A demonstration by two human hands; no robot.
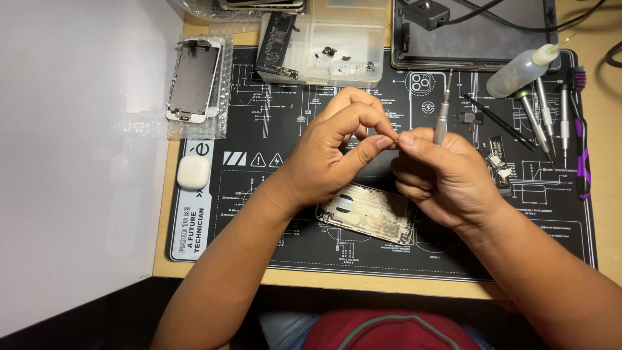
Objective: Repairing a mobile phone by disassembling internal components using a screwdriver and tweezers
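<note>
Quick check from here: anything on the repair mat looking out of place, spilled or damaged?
Nothing spilled. The clear squeeze bottle lies on its side at the mat's top right, with no puddle visible. The phone housing sits askew under the left hand and right hand. The detached screen rests on bubble wrap.

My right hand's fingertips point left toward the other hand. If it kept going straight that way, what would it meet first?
The right hand, holding a slim grey metal screwdriver, would meet the left hand's thumb and forefinger almost at once; they pinch a tiny part that is too small to identify. Both hands seem raised above the black printed repair mat.
</note>
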